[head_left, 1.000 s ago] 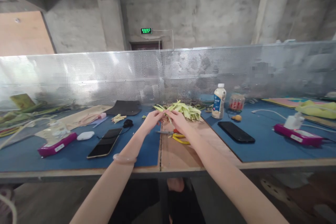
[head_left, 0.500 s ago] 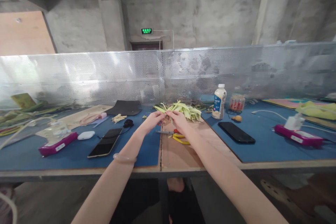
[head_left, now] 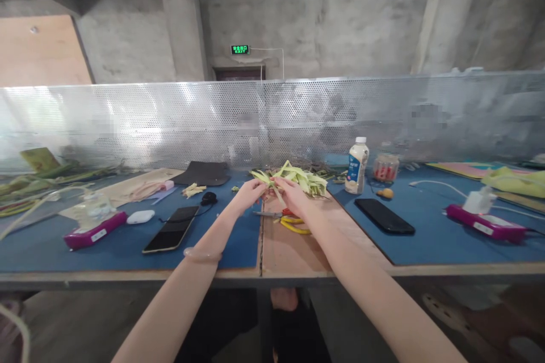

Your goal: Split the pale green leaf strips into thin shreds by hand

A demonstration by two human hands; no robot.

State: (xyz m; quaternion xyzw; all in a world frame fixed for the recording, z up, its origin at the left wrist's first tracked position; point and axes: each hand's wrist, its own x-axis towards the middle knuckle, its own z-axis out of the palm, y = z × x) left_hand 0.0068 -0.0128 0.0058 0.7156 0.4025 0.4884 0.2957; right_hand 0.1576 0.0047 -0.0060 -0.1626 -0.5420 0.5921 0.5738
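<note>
Both of my hands meet over the middle of the table. My left hand (head_left: 252, 191) is closed with its fingertips on a pale green leaf strip (head_left: 279, 195). My right hand (head_left: 292, 193) pinches the same strip close beside it. Just behind the hands lies a pile of pale green, husk-like leaf strips (head_left: 313, 181). Under my right wrist rests a pair of scissors (head_left: 293, 226) with yellow and red handles, its blades pointing left. The fingertips are small and partly hide what they grip.
Left of my hands are a phone (head_left: 172, 229), a white case (head_left: 141, 216) and a purple power strip (head_left: 96, 231). On the right stand a bottle (head_left: 355, 167) and a jar (head_left: 385, 169), near another phone (head_left: 384, 216) and power strip (head_left: 485, 224). A perforated metal screen (head_left: 191, 119) closes the back.
My right hand has shifted slightly, and the pale strip between the hands now shows more plainly, slanting down toward the scissors. My left hand stays nearly in place.
</note>
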